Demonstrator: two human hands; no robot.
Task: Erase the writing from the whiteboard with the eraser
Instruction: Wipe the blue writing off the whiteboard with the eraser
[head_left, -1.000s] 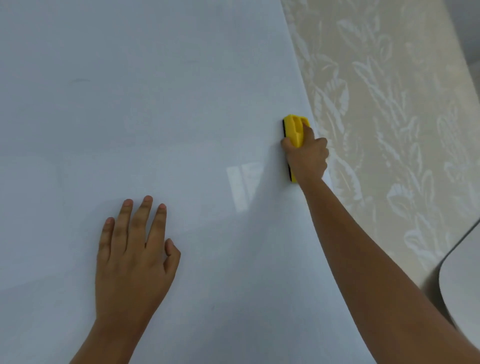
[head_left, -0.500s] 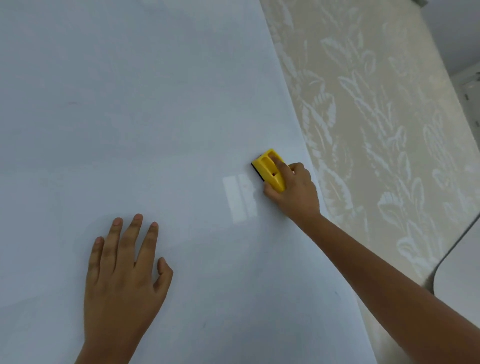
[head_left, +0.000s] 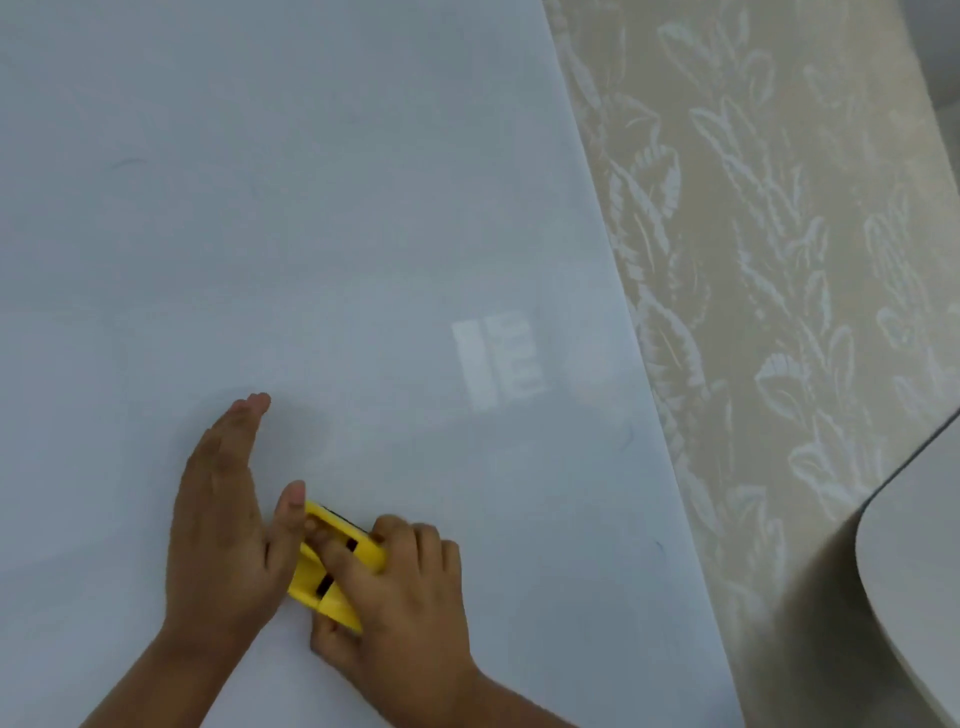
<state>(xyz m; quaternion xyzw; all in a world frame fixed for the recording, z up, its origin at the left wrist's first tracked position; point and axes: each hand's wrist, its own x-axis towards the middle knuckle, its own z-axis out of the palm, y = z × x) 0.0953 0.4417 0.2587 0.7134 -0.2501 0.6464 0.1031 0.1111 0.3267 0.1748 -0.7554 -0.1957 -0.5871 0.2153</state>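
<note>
There is one whiteboard (head_left: 311, 208), and one yellow eraser (head_left: 332, 566) on it. Two hands show: one left hand (head_left: 223, 525) and one right hand (head_left: 400, 608). One bright window-like reflection (head_left: 496, 364) sits on the board. Faint leftover marks number perhaps three, though they are too dim to count surely. One patterned wall (head_left: 779, 260) and one pale rounded object (head_left: 914, 597) complete the count.

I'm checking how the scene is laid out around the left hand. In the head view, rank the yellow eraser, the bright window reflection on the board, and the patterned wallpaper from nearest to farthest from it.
1. Yellow eraser: touching the left hand, on its right side.
2. Window reflection: up and right, on the whiteboard.
3. Patterned wallpaper: farthest right, past the board's edge.
</note>
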